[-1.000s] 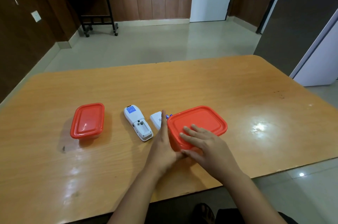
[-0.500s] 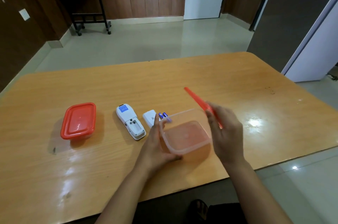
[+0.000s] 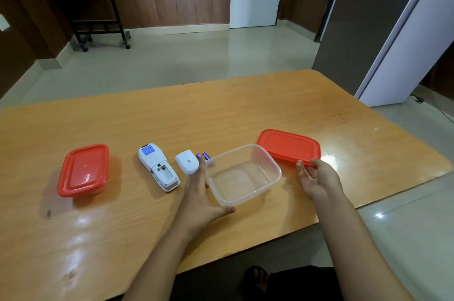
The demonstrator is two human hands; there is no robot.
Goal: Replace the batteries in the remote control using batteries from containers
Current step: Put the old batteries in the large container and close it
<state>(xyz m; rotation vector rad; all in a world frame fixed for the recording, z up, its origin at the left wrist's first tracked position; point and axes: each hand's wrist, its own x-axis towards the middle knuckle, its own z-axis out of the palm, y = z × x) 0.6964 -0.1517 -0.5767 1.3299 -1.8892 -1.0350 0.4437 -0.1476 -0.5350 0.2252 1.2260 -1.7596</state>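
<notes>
The clear plastic tub (image 3: 243, 174), near the desk's (image 3: 147, 118) front edge, is steadied by the spread, unclenched left hand (image 3: 201, 192); the two blue batteries (image 3: 204, 156) should be dropped inside by the empty, uncurled right hand (image 3: 317, 179).

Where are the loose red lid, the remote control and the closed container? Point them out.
red lid (image 3: 290, 147), head view, centre of its top.
remote control (image 3: 157, 165), head view, middle of its back.
closed container (image 3: 84, 169), head view, its lid.
</notes>
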